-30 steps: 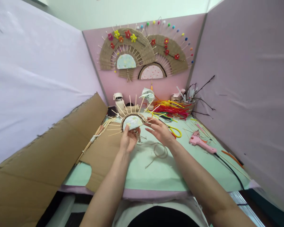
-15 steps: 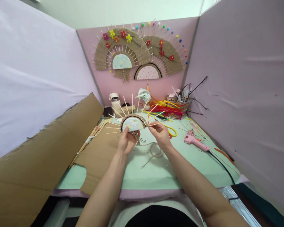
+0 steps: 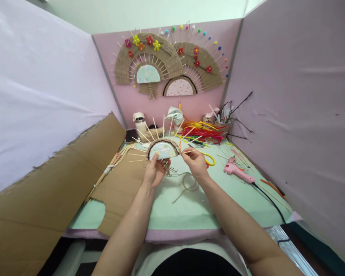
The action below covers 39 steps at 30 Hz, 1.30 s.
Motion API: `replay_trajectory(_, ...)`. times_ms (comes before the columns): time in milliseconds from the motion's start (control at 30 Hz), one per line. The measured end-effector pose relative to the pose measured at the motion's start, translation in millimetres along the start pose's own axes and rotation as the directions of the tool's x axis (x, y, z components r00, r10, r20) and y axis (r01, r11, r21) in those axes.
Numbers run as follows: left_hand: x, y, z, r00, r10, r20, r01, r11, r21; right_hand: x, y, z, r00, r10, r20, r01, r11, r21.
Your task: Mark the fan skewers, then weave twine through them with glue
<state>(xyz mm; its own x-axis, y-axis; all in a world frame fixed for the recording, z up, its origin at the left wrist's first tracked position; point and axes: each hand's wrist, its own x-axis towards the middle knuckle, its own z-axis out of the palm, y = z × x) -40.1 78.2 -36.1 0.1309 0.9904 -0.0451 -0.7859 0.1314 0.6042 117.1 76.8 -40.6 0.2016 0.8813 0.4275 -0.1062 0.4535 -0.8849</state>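
My left hand (image 3: 155, 170) grips a half-round fan (image 3: 163, 150) from below, thumb on its front. The fan has a pale floral face, a dark inner rim and a twine-wrapped arch, with several thin wooden sticks spreading out from it. At the fan's right end, my right hand (image 3: 196, 163) is closed in a pinch beside the lowest stick; what lies between the fingertips is too small to make out. Loose twine (image 3: 189, 183) curls on the table below the hands, and short twine ends hang under the fan.
Cardboard (image 3: 117, 184) covers the table's left side, beside a bundle of sticks (image 3: 103, 176). A pink glue gun (image 3: 238, 173) with a black cord lies to the right. Colourful pipe cleaners (image 3: 202, 132), a white bottle (image 3: 140, 124) and a twine roll (image 3: 152, 135) stand behind. Finished fans (image 3: 149, 42) hang on the back panel.
The fan has tilted and shifted slightly to the right, its sticks moving with it. Both hands keep nearly the same grip.
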Motion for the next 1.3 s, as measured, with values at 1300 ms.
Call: replay_trajectory(1300,-6.5,52.7,-2.8,0.902,0.371,-0.222,-0.404,0.905,-0.131,8.4,18.2,-44.9,0.762,0.486,0.427,0.037,0.626,-0.779)
